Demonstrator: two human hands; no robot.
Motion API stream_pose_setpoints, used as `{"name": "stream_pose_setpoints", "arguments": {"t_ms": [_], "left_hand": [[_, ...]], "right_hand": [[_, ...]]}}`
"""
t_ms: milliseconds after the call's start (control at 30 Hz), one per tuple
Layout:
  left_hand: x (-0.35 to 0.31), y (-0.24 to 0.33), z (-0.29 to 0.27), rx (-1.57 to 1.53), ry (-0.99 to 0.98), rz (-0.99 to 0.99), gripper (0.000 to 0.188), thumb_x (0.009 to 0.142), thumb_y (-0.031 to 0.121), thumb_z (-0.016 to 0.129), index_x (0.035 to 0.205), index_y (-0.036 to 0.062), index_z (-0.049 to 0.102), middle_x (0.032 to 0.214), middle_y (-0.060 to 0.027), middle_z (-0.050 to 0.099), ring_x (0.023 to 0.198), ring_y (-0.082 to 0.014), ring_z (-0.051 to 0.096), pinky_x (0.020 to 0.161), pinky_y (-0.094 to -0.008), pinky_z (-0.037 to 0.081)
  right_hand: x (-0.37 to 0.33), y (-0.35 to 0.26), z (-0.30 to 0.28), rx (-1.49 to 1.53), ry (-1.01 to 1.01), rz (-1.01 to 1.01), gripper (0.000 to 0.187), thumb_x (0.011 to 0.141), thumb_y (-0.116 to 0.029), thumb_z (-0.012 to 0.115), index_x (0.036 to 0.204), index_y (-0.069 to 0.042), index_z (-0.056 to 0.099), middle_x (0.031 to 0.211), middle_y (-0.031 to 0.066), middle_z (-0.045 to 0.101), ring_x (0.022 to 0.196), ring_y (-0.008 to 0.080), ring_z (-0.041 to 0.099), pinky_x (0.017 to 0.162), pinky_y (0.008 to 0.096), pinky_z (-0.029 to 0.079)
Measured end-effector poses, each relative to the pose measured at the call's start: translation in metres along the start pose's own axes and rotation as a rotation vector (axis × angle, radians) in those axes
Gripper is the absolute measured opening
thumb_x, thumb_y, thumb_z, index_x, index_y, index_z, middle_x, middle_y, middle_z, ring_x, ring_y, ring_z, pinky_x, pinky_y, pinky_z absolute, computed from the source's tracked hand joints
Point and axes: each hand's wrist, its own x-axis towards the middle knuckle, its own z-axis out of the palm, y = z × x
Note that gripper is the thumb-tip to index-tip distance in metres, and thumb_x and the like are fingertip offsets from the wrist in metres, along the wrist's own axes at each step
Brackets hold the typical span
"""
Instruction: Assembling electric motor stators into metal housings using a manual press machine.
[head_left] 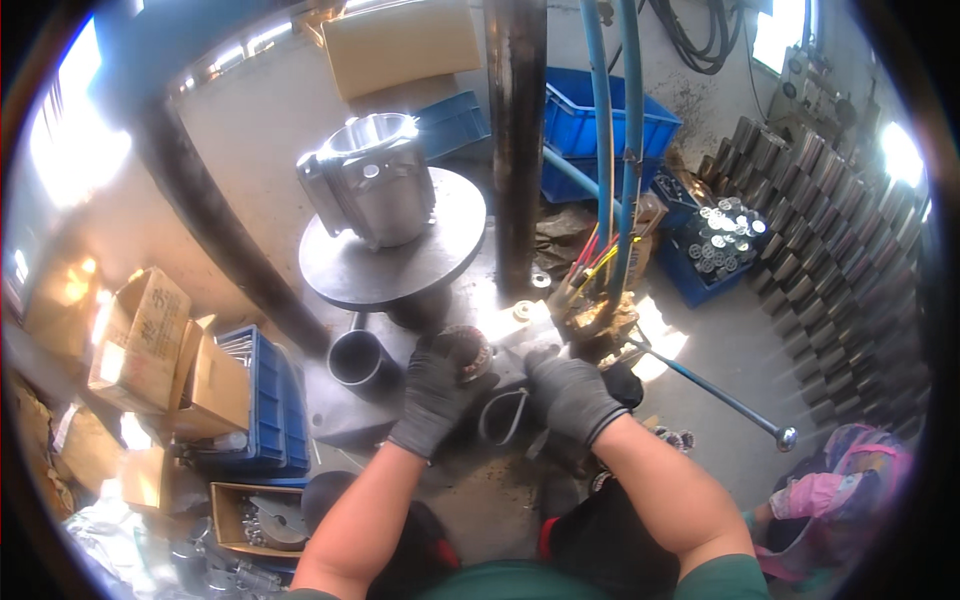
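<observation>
My left hand (432, 395), in a dark grey glove, is closed on the side of a round part (466, 350) with a brownish, ridged rim, possibly a wound motor core. It rests at the near edge of a metal machine bed (340, 415). My right hand (572, 397), gloved alike, has its fingers curled together over the bed's right side; what they grip, if anything, is hidden. A thin pale loop (503, 417) hangs between my hands. Left of my left hand stands a dark open tube (362, 362). Beyond, a silver metal housing (375, 185) sits on a round plate (392, 275).
Steel columns (516, 150) rise behind the bed. Blue hoses (630, 150) hang right of centre, and a ball-ended lever (715, 395) sticks out to the right. Cardboard boxes (140, 340) and a blue crate (275, 410) stand left. Stacked metal cylinders (830, 250) line the right.
</observation>
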Motion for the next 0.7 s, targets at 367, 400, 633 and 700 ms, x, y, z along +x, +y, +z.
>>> {"name": "stream_pose_setpoints", "arguments": {"t_ms": [367, 400, 633, 700], "left_hand": [[0.022, 0.008, -0.043, -0.381, -0.203, -0.121, 0.031, 0.086, 0.024, 0.082, 0.113, 0.0084, 0.078, 0.111, -0.0138, 0.076, 0.108, -0.036, 0.072, 0.099, -0.0494, 0.057], [0.022, 0.009, -0.041, -0.256, -0.199, -0.059, 0.038, 0.085, 0.024, 0.083, 0.118, 0.0086, 0.076, 0.115, -0.0146, 0.075, 0.111, -0.0372, 0.07, 0.102, -0.0499, 0.056], [0.01, -0.006, -0.028, 0.056, -0.238, 0.017, 0.056, 0.082, 0.028, 0.086, 0.132, 0.0098, 0.069, 0.142, -0.0218, 0.06, 0.132, -0.0436, 0.057, 0.113, -0.0521, 0.05], [0.009, -0.009, -0.028, 0.061, -0.231, 0.047, 0.056, 0.082, 0.029, 0.087, 0.131, 0.0094, 0.069, 0.14, -0.0213, 0.062, 0.13, -0.0437, 0.058, 0.111, -0.0519, 0.051]], "right_hand": [[-0.006, 0.004, -0.017, 0.051, -0.146, -0.035, 0.031, 0.09, -0.023, 0.075, 0.114, -0.004, 0.068, 0.103, 0.0223, 0.076, 0.101, 0.0419, 0.076, 0.087, 0.0523, 0.06], [-0.007, 0.003, -0.014, 0.056, -0.146, -0.037, 0.031, 0.09, -0.023, 0.075, 0.114, -0.004, 0.068, 0.103, 0.0223, 0.076, 0.101, 0.0419, 0.076, 0.087, 0.0523, 0.06], [0.001, -0.012, 0.004, 0.009, -0.121, -0.189, 0.038, 0.087, -0.013, 0.073, 0.123, -0.004, 0.065, 0.116, 0.0206, 0.073, 0.101, 0.0403, 0.076, 0.087, 0.0518, 0.061], [0.002, -0.015, 0.011, -0.015, -0.092, -0.207, 0.038, 0.088, -0.013, 0.072, 0.124, -0.005, 0.065, 0.116, 0.0204, 0.072, 0.099, 0.0403, 0.077, 0.084, 0.0513, 0.062]]}}
